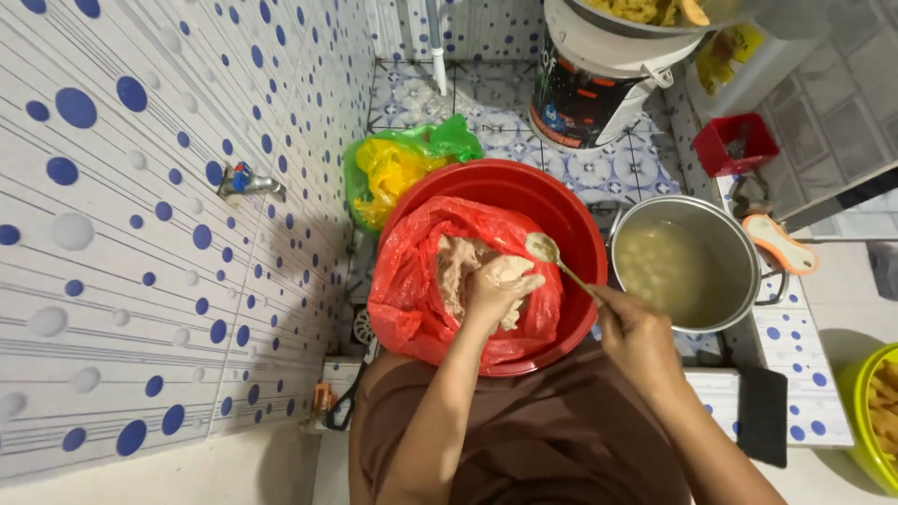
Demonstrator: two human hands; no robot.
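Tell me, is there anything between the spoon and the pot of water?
Nothing visible. The spoon in the right hand is over the red basin, and the pot stands open beside it.

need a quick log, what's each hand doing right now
left hand: closed around a lump of paste in the red bag
right hand: closed on a spoon
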